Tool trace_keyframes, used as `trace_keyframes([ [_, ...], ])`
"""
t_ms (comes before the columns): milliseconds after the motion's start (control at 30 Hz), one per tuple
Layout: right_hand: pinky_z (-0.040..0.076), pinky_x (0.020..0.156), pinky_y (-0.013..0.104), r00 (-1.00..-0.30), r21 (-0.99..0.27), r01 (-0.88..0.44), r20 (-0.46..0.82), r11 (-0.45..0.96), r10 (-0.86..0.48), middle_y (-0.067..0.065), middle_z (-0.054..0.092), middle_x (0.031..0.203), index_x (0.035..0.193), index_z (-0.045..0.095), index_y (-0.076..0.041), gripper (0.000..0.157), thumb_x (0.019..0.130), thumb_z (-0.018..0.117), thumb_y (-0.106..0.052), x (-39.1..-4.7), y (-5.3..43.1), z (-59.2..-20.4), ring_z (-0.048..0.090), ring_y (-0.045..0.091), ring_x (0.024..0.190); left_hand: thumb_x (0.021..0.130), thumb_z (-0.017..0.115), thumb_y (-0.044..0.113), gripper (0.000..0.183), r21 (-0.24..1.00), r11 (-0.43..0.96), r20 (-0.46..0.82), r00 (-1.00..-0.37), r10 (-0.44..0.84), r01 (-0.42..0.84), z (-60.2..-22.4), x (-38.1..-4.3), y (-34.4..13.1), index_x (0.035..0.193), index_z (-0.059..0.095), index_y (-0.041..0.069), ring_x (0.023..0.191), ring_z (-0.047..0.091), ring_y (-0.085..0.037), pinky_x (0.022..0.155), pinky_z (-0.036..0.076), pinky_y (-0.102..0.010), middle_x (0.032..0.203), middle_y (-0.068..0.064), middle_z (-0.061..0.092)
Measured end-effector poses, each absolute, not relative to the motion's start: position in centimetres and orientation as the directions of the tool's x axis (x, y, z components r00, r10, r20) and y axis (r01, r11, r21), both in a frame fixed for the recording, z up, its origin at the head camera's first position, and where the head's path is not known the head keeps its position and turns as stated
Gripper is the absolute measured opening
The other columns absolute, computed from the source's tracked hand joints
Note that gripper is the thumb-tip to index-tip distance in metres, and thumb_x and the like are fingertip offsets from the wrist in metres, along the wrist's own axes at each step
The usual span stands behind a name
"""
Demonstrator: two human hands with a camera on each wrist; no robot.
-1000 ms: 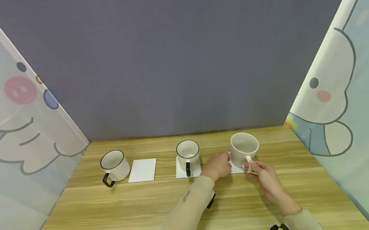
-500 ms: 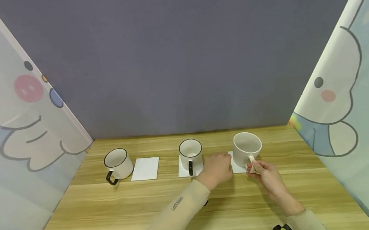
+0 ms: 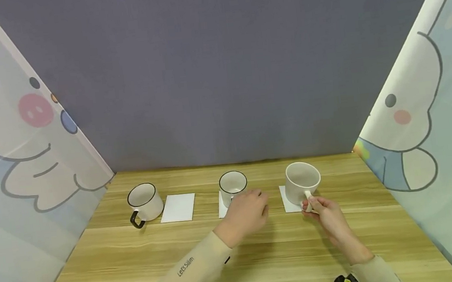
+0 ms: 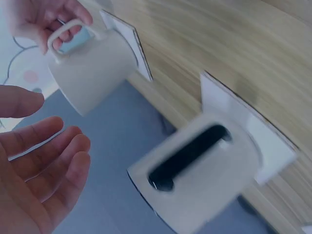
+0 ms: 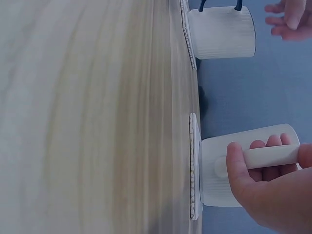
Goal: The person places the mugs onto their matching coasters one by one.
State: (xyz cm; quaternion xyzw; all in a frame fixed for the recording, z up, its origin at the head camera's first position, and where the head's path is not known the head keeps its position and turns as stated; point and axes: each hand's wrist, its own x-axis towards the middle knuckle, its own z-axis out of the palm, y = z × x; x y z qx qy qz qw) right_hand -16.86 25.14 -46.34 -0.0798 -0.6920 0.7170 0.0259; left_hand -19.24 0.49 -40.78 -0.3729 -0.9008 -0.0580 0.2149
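Note:
By its handle, my right hand (image 3: 328, 217) holds a plain white mug (image 3: 295, 194), which stands upright on a square white coaster (image 3: 286, 202). My left hand (image 3: 244, 215) is in the air in front of a smaller white mug (image 4: 209, 180) with a black rim and black handle. In the left wrist view its fingers (image 4: 73, 151) are loosely bent, with nothing between them and a gap to both mugs. Beneath the black-handled mug lies another white coaster (image 4: 243, 127), partly covered by the left hand in the head view.
Farther left on the wooden table (image 3: 110, 259), a second black-handled mug (image 3: 152, 208) stands beside a bare white coaster (image 3: 178, 208). A dark grey panel (image 3: 219, 73) rises behind the table, and printed cartoon sheets flank both sides.
My left hand has moved left, away from the plain white mug and its coaster, toward the middle mug. My right hand keeps its hold on the handle, and that mug stays in place.

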Motion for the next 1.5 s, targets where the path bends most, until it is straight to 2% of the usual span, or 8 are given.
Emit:
trace_keyframes([
  [100,0.055,0.091,0.035,-0.987,-0.997,0.067,-0.071,-0.029,0.144,0.012,0.062,0.100,0.118,0.051,0.024,0.036,0.108,0.043,-0.010,-16.9,25.2,-46.3,0.062,0.015,0.093,0.090,0.068,0.016,0.017,-0.056,0.724,0.443,-0.633,0.635,0.687,-40.4,-19.2,-0.7,0.077,0.057,0.016,0.060,0.050,-0.013,0.049,0.041,-0.025,0.069,0.005,0.052],
  [300,0.055,0.091,0.036,-0.990,-0.998,0.058,-0.060,-0.024,0.131,0.010,0.062,0.099,0.117,0.052,0.024,0.037,0.108,0.044,-0.011,-17.0,25.4,-46.4,0.061,0.014,0.093,0.092,0.067,0.016,0.010,-0.030,0.745,0.479,-0.645,0.595,0.666,-40.0,-19.3,-2.8,0.084,0.062,0.014,0.064,0.052,-0.015,0.052,0.045,-0.028,0.074,0.003,0.054],
  [500,0.055,0.092,0.035,-0.989,-0.997,0.070,-0.072,-0.021,0.131,0.009,0.061,0.099,0.117,0.052,0.023,0.036,0.108,0.043,-0.011,-16.9,25.5,-46.3,0.061,0.014,0.093,0.090,0.066,0.009,0.009,0.012,0.696,0.598,-0.563,0.570,0.718,-39.7,-19.5,-4.8,0.083,0.061,0.013,0.064,0.048,-0.013,0.056,0.043,-0.025,0.073,0.004,0.050],
  [700,0.054,0.093,0.037,-0.989,-0.997,0.076,-0.078,-0.020,0.125,0.010,0.061,0.100,0.117,0.053,0.023,0.036,0.108,0.043,-0.011,-16.9,25.5,-46.3,0.061,0.016,0.095,0.086,0.067,0.008,0.005,0.062,0.664,0.707,-0.502,0.498,0.745,-39.3,-19.8,-6.8,0.089,0.065,0.011,0.066,0.054,-0.014,0.051,0.044,-0.025,0.080,0.002,0.061],
  [1067,0.054,0.093,0.037,-0.989,-0.998,0.070,-0.071,-0.006,0.128,0.011,0.060,0.100,0.116,0.053,0.022,0.036,0.109,0.042,-0.011,-16.8,25.5,-46.4,0.062,0.016,0.096,0.084,0.068,0.007,0.004,0.187,0.703,0.780,-0.539,0.318,0.686,-40.2,-21.0,-10.8,0.087,0.065,0.008,0.073,0.063,-0.019,0.057,0.053,-0.033,0.083,-0.002,0.066],
  [1267,0.054,0.092,0.036,-0.989,-0.998,0.068,-0.068,-0.008,0.128,0.011,0.061,0.100,0.117,0.052,0.023,0.037,0.109,0.041,-0.011,-16.8,25.4,-46.5,0.062,0.015,0.094,0.086,0.065,0.007,0.003,0.255,0.718,0.802,-0.556,0.217,0.648,-40.5,-21.4,-13.1,0.084,0.063,0.009,0.072,0.062,-0.022,0.058,0.053,-0.037,0.081,-0.005,0.064],
  [1500,0.054,0.092,0.036,-0.990,-0.998,0.065,-0.067,-0.014,0.126,0.011,0.061,0.100,0.117,0.052,0.023,0.037,0.109,0.042,-0.012,-16.8,25.3,-46.5,0.062,0.014,0.093,0.085,0.063,0.001,0.006,0.308,0.723,0.830,-0.546,0.113,0.618,-40.4,-21.6,-15.8,0.087,0.066,0.007,0.069,0.060,-0.026,0.059,0.050,-0.039,0.079,-0.008,0.063],
])
